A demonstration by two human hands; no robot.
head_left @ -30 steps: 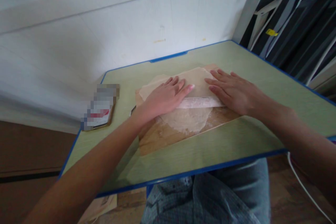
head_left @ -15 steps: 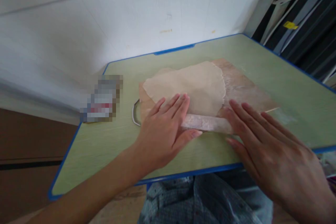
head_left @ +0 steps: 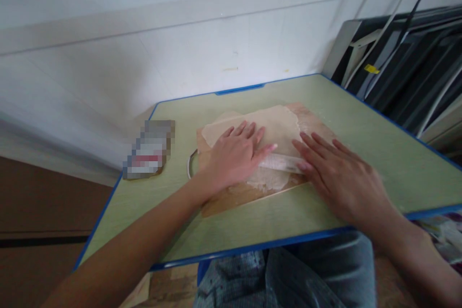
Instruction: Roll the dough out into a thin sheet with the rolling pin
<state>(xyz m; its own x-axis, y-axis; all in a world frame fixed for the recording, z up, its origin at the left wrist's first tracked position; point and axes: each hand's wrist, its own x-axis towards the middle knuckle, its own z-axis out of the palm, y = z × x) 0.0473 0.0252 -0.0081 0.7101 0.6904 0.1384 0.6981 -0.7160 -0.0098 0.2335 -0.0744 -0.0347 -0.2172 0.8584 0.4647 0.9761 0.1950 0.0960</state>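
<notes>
A flour-dusted rolling pin [head_left: 282, 162] lies across a wide, thin sheet of dough [head_left: 276, 122]. The dough is spread over a wooden board [head_left: 231, 201] with a metal handle [head_left: 189, 166] at its left. My left hand [head_left: 234, 156] rests flat over the pin's left end, fingers stretched forward above the dough. Over the right end lies my right hand [head_left: 339, 173], palm down, fingers extended. Neither hand is wrapped round the pin, and both its ends are hidden beneath them. A strip of dough shows on the near side of the pin.
The green table [head_left: 390, 168] has a blue rim and stands against a white wall [head_left: 202, 62]. A blurred-out package [head_left: 149, 149] lies at its left edge. Dark panels and cables [head_left: 407, 62] lean beyond the right edge.
Both hands and the rolling pin have moved forward over the dough, away from the near edge of the board. The camera view has tilted up a little.
</notes>
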